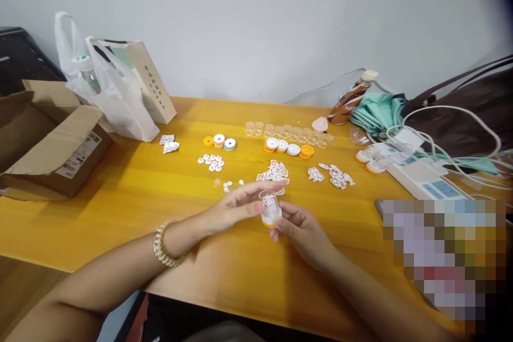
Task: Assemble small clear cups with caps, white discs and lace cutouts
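left hand [235, 206] beside right hand [301, 231] (both pinching)

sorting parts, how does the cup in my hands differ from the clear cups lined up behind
The held cup has an orange base and white bits inside; the row of cups looks empty. The held cup sits between left hand and right hand; the row rests on the table. Both are clear.

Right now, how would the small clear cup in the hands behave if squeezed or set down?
Probably light: the left hand and right hand hold the clear cup by fingertips alone. Its thin see-through wall looks stiff but might crack under a hard pinch. Round, so laid sideways it may roll; on its orange base it should stand.
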